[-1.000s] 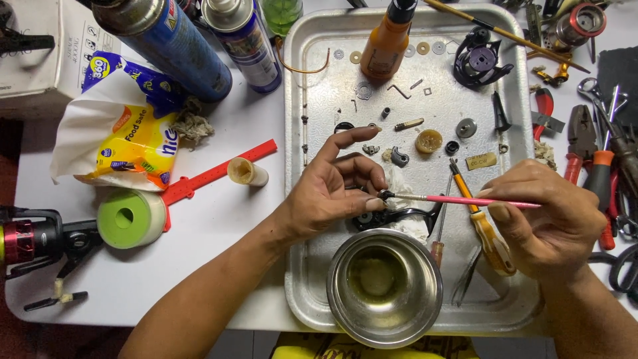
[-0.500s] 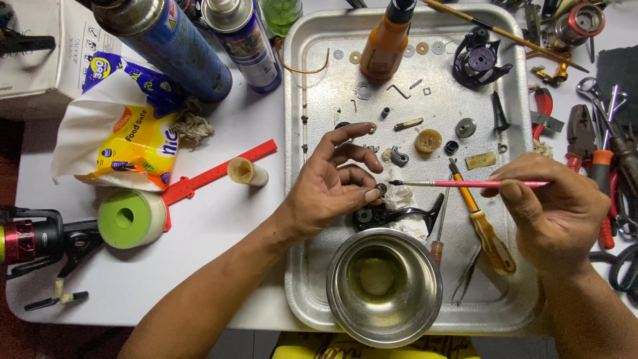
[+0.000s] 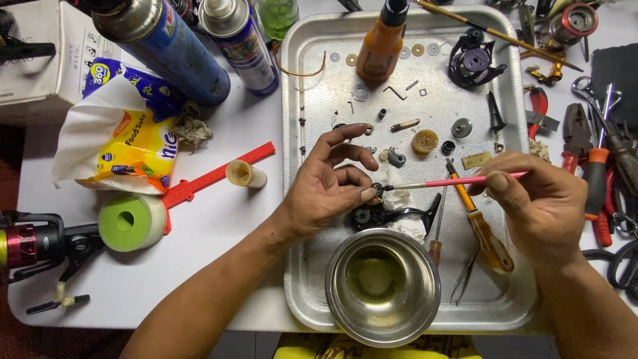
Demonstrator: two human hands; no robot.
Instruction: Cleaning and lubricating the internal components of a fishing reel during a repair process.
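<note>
Hands work over the metal tray (image 3: 296, 199): the left hand (image 3: 325, 189) pinches a small dark part (image 3: 377, 191) at its fingertips, the right hand (image 3: 541, 199) grips a pink brush (image 3: 458, 181) whose tip touches that part. Nearest, the steel bowl (image 3: 382, 286) of liquid sits at the tray's near edge; a nudged wrist could tip it. Farther up, loose washers (image 3: 417, 50) and screws could scatter if the part slips.

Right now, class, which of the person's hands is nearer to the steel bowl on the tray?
Left. The left hand rests just above the steel bowl, close to its upper-left rim. The right hand, holding the pink brush, sits farther off to the bowl's upper right.
</note>
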